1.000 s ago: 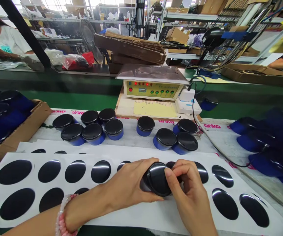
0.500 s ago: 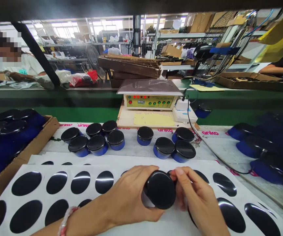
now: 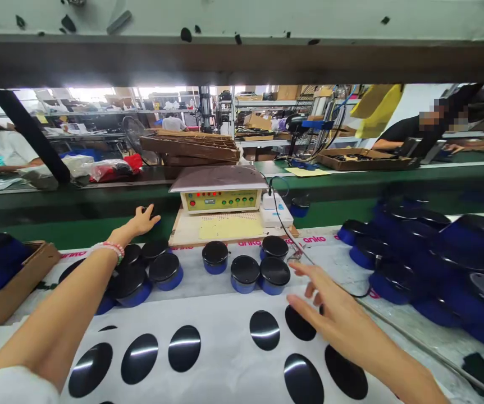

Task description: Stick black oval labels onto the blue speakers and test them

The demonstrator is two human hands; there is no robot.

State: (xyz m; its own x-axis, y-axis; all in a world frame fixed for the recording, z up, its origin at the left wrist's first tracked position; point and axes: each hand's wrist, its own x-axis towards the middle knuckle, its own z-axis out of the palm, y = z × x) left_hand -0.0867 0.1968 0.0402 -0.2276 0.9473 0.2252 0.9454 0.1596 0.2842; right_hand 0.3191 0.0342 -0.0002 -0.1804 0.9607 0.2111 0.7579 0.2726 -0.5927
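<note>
One head-worn camera, facing forward and down across the counter [image 3: 326, 249]. Close range on the sticker sheet [image 3: 225, 314] at 6 o'clock; control box [image 3: 220, 201] at 12, shelves [image 3: 263, 112] farther off, dark beam [image 3: 242, 60] overhead.

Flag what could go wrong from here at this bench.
The left arm passes low over the clustered blue pucks, so it could knock one over. The right hand is close to the black cable, which its fingers could snag. The glossy ovals on the sheet lie uncovered beneath both arms, so a brush might smudge or shift them.
</note>
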